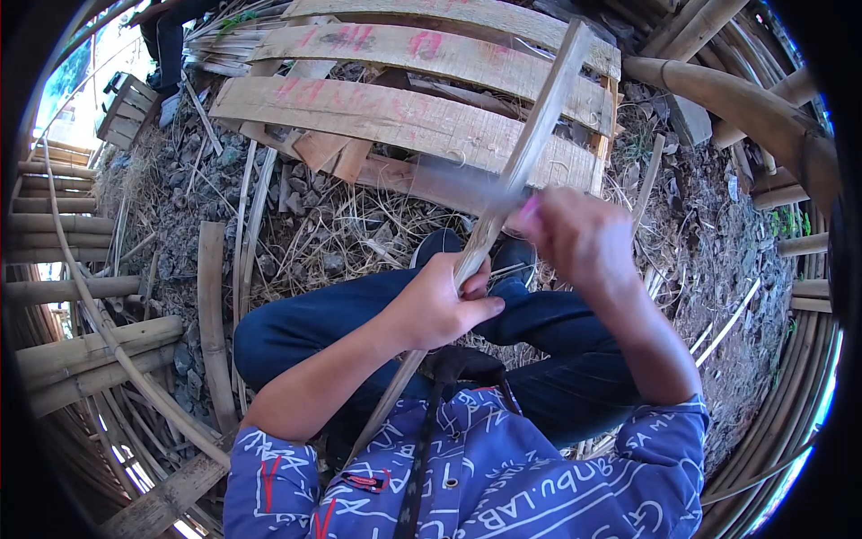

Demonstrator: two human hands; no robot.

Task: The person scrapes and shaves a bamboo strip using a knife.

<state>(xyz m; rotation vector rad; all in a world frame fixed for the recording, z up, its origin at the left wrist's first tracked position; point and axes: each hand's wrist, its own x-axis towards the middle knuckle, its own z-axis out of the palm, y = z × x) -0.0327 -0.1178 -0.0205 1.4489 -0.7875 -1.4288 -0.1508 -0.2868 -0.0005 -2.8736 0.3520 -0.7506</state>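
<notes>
My left hand point(444, 304) is wrapped round a long split bamboo strip point(539, 126), which slants from my lap up over the wooden slats. In my right hand point(582, 235) is a knife with a pinkish handle point(532, 214). Its blade point(453, 182) is smeared by motion and crosses the strip just above my left hand. The strip's lower end runs past my left forearm toward my side. Thin shavings or fibres point(514, 269) show beside the strip near my knee.
A slatted wooden pallet point(359, 112) with pink markings lies in front of me. Bamboo poles point(99, 346) are stacked at left, with more poles point(754, 112) at right. Straw and stones point(337, 238) cover the ground. Another person's leg point(164, 45) and a small wooden crate point(131, 110) are at upper left.
</notes>
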